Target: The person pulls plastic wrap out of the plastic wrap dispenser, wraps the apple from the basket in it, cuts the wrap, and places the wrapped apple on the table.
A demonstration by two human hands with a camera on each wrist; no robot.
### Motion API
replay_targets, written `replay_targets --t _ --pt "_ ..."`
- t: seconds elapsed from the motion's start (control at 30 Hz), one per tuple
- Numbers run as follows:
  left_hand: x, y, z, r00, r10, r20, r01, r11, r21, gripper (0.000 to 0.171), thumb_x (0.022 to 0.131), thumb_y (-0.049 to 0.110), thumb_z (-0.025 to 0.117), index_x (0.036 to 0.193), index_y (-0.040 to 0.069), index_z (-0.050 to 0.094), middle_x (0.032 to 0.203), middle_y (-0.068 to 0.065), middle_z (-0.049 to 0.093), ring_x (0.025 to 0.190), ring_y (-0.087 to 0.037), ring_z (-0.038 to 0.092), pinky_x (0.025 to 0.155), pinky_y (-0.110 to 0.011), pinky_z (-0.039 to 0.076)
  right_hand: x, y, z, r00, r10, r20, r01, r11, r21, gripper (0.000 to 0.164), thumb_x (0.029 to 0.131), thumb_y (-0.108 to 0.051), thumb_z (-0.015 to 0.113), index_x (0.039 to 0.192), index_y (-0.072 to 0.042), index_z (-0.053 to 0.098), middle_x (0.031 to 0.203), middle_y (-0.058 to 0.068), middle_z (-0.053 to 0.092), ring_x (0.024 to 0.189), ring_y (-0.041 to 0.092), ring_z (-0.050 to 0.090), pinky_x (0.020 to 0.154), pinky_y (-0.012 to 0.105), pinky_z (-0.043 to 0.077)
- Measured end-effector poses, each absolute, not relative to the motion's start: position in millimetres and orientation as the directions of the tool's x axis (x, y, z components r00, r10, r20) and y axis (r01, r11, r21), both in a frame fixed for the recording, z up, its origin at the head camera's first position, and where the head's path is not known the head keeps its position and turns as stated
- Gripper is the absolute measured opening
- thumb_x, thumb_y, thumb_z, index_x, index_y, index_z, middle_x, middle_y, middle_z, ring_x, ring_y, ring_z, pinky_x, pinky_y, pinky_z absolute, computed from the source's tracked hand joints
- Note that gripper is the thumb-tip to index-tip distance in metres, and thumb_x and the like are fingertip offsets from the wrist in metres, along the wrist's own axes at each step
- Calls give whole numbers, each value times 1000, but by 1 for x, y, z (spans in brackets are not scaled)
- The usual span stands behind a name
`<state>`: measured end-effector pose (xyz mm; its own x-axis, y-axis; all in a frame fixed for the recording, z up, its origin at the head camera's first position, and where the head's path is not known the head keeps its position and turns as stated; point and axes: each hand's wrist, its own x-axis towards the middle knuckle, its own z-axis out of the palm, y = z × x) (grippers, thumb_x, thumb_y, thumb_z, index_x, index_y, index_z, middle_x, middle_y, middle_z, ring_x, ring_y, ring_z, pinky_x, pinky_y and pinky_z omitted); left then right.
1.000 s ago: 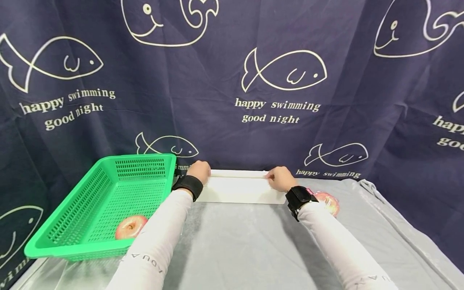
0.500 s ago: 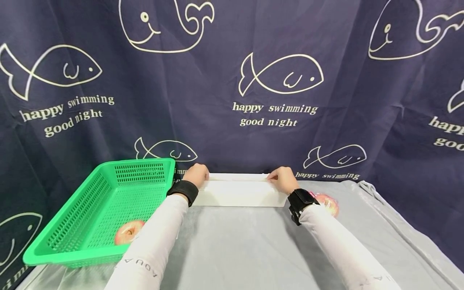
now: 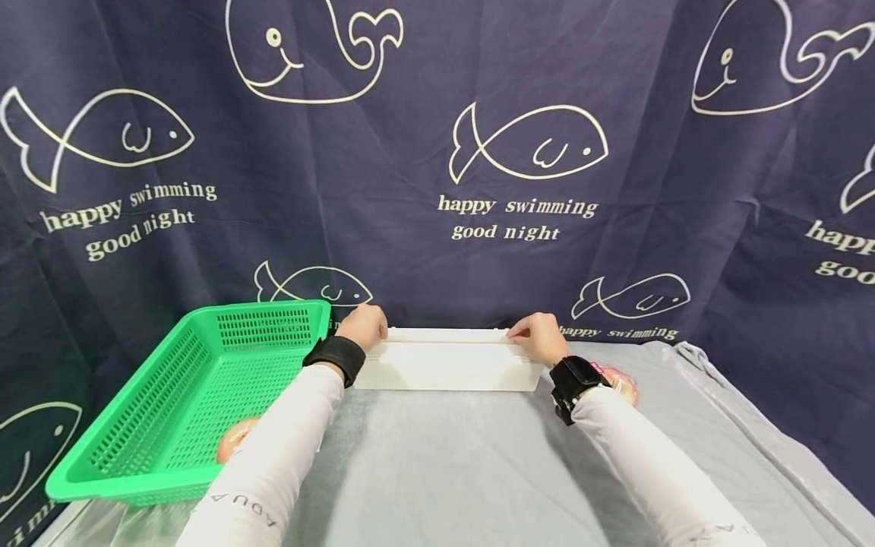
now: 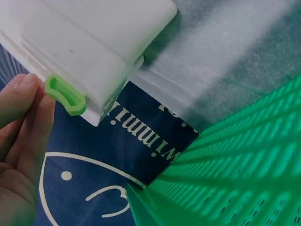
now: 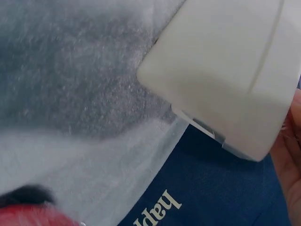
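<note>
A long white cling film dispenser point(image 3: 444, 365) stands at the back of the table, against the curtain. My left hand point(image 3: 364, 327) is at its top left end. In the left wrist view, thumb and fingers pinch at the dispenser's edge, right beside a green slide cutter point(image 4: 66, 95). My right hand point(image 3: 541, 338) pinches the top edge near the right end; most of its fingers lie outside the right wrist view. An apple point(image 3: 232, 441) lies in the green basket, partly hidden by my left sleeve. Behind my right wrist, another apple point(image 3: 620, 385) shows a shiny film around it.
The green plastic basket point(image 3: 102, 475) stands at the left of the table, its right wall close to my left forearm. A grey cloth point(image 3: 451, 463) covers the table. A dark blue curtain point(image 3: 383, 190) with fish and whale drawings hangs directly behind.
My left hand has slid left along the dispenser's top edge, and my right hand has shifted slightly right. The left sleeve now covers more of the apple in the basket.
</note>
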<state>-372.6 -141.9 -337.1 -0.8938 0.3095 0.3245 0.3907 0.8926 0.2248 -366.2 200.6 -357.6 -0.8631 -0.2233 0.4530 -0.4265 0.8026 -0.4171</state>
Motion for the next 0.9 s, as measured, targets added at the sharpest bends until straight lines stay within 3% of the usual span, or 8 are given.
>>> replay_targets --t 0.27,0.53,0.63,0.77,0.9 --pt "-366 -145 -330 -910 284 301 365 894 261 18 68 -9 70 75 8 76 83 -8 75 80 -24 69 74 -36 58 -365 204 -354 -853 -229 470 -439 801 -407 6 75 -8 78 80 -5 77 77 9 75 66 12 61 62 21 46" --pt "-360 -143 -324 -913 200 355 305 913 271 16 71 -6 68 71 7 76 82 -10 75 79 -28 69 73 -41 58 -363 205 -351 -830 -237 505 -463 798 -386 7 77 -10 77 79 -4 77 75 8 74 63 8 58 59 19 44" --pt "-359 -143 -323 -906 189 379 305 912 275 15 71 -6 68 71 7 75 84 -11 75 95 -33 69 79 -43 58 -362 204 -349 -829 -234 509 -463 798 -386 7 79 -10 76 77 -4 76 74 8 74 63 9 59 59 19 44" --pt "-357 -144 -320 -906 199 374 318 902 292 14 73 -5 68 72 6 76 89 -12 75 118 -40 59 84 -45 57 -358 204 -344 -833 -223 506 -454 798 -397 6 80 -9 75 76 -7 77 74 8 74 63 10 59 60 22 45" --pt "-354 -145 -316 -904 221 366 341 889 305 16 73 -7 67 72 6 76 88 -13 74 109 -37 62 81 -42 57 -355 204 -339 -812 -236 534 -491 772 -405 5 78 -5 75 74 -9 76 70 6 73 60 8 59 58 22 46"
